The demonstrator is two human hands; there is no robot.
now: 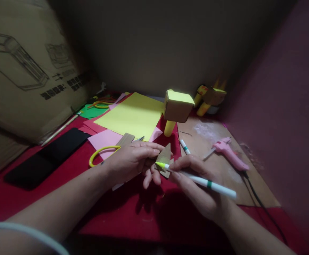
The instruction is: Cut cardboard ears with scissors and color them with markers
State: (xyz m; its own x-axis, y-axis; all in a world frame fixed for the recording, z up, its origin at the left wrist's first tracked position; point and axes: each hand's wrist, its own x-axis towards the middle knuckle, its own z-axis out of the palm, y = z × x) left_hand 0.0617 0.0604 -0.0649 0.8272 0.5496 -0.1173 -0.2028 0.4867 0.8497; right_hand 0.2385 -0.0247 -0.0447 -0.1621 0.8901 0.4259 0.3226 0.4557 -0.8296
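Between the fingers of my left hand (141, 157) is a small pointed cardboard piece (165, 154), tip upward. My right hand (197, 180) grips a white marker (218, 187) with a green band, and its yellow-green tip rests on or just over the cardboard. A marker cap (184, 146) lies behind my right hand. Under and beside my left wrist are yellow-handled scissors (92, 157) and a strip of cardboard (127, 139). Just beyond my hands stands a cardboard box shape (178, 109) with a yellow top on a yellow tube leg (169, 128).
Yellow paper (133, 115), pink paper (105, 140) and green paper (93, 111) lie behind my left hand. A black phone (48, 156) and a brush (61, 129) are at left. A pink glue gun (230, 152) rests on a cardboard sheet (260, 191); a yellow cardboard figure (214, 95) stands behind.
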